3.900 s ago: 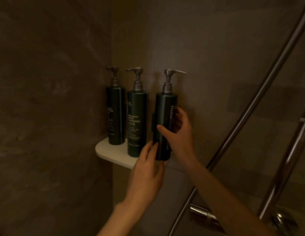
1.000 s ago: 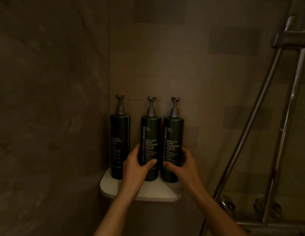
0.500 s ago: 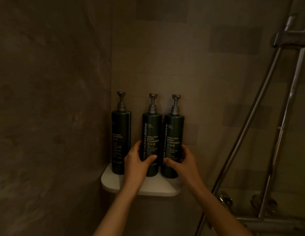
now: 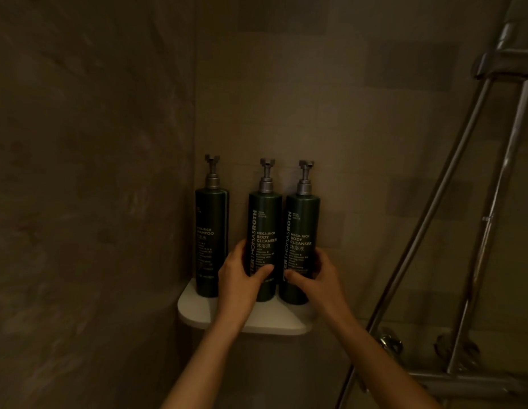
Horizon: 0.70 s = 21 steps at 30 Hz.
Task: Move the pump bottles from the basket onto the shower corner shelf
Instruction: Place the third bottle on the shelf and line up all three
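Pump bottles, three dark green ones, stand upright in a row on the white corner shelf (image 4: pixel 274 326). Shampoo bottle (image 4: pixel 211 243) sits far left against the wall, apart from the other two. Your left hand (image 4: pixel 239 278) has its fingers wrapped around the middle bottle (image 4: pixel 264 231), thumb across the front. Your right hand (image 4: pixel 319 278) grips the right bottle (image 4: pixel 302 231) low down the same way. Middle and right bottles stand just beside each other. Metal shower rails (image 4: pixel 434 208) run up the right side.
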Each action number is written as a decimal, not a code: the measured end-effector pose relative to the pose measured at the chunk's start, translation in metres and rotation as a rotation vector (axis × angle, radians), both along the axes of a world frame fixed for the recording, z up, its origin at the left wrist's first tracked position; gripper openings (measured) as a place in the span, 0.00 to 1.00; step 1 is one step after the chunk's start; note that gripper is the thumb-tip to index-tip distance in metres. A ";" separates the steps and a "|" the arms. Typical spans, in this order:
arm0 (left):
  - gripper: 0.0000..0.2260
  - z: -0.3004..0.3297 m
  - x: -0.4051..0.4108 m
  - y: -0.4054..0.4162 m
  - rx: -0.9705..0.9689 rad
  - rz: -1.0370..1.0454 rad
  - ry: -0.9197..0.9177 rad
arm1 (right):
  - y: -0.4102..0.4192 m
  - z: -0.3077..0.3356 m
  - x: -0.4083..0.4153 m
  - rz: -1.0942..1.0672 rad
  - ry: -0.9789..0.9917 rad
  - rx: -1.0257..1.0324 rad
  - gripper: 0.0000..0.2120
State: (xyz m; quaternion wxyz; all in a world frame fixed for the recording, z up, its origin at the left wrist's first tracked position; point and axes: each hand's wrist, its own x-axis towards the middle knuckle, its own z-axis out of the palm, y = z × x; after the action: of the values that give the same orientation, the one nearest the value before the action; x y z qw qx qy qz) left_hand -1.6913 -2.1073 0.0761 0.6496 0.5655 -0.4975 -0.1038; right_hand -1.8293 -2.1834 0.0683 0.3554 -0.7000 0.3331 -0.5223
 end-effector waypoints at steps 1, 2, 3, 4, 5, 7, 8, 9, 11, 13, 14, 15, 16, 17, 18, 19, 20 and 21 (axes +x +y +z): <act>0.29 0.001 0.000 0.002 0.002 -0.002 -0.008 | 0.003 0.001 0.000 0.001 -0.011 -0.007 0.34; 0.29 0.001 0.000 0.005 -0.002 0.000 -0.014 | 0.006 0.001 -0.001 -0.010 -0.038 -0.019 0.35; 0.29 0.002 0.000 0.010 -0.010 0.009 -0.014 | 0.011 0.001 -0.002 -0.039 -0.071 -0.039 0.36; 0.28 0.003 0.001 0.016 -0.027 0.033 -0.010 | 0.018 0.003 -0.003 -0.085 -0.105 -0.067 0.36; 0.27 0.004 0.003 0.023 -0.055 0.075 -0.013 | 0.026 0.004 -0.005 -0.137 -0.131 -0.108 0.35; 0.24 0.005 0.007 0.037 -0.133 0.200 -0.052 | 0.046 0.009 -0.006 -0.203 -0.159 -0.238 0.30; 0.24 0.005 0.009 0.042 -0.171 0.266 -0.078 | 0.056 0.011 -0.005 -0.211 -0.150 -0.305 0.28; 0.24 0.005 0.011 0.045 -0.198 0.322 -0.097 | 0.065 0.012 -0.002 -0.208 -0.120 -0.371 0.26; 0.25 0.005 0.015 0.045 -0.206 0.381 -0.110 | 0.079 0.010 0.010 -0.198 -0.015 -0.478 0.25; 0.28 0.003 0.019 0.040 -0.178 0.389 -0.109 | 0.085 0.006 0.027 -0.218 0.099 -0.520 0.27; 0.29 0.002 0.022 0.037 -0.160 0.387 -0.103 | 0.085 0.004 0.034 -0.231 0.142 -0.527 0.29; 0.30 0.001 0.025 0.033 -0.140 0.380 -0.092 | 0.085 0.003 0.041 -0.239 0.178 -0.519 0.31; 0.31 0.001 0.028 0.029 -0.120 0.371 -0.077 | 0.085 0.002 0.047 -0.241 0.208 -0.498 0.33; 0.32 0.000 0.031 0.025 -0.103 0.358 -0.061 | 0.084 0.002 0.052 -0.243 0.230 -0.471 0.34; 0.33 0.000 0.034 0.021 -0.093 0.344 -0.042 | 0.082 0.001 0.056 -0.250 0.241 -0.446 0.35; 0.33 0.000 0.037 0.018 -0.091 0.328 -0.022 | 0.081 0.001 0.061 -0.261 0.243 -0.427 0.35; 0.32 0.000 0.040 0.016 -0.095 0.311 -0.004 | 0.080 0.002 0.065 -0.271 0.244 -0.413 0.35; 0.32 0.000 0.044 0.014 -0.101 0.296 0.012 | 0.080 0.002 0.069 -0.282 0.247 -0.401 0.35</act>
State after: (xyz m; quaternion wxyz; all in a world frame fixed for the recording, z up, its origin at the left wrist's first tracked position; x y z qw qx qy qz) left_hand -1.6477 -2.0935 0.0761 0.6883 0.5985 -0.4096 0.0151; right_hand -1.7601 -2.1035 0.0703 0.0900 -0.7614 0.3580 -0.5329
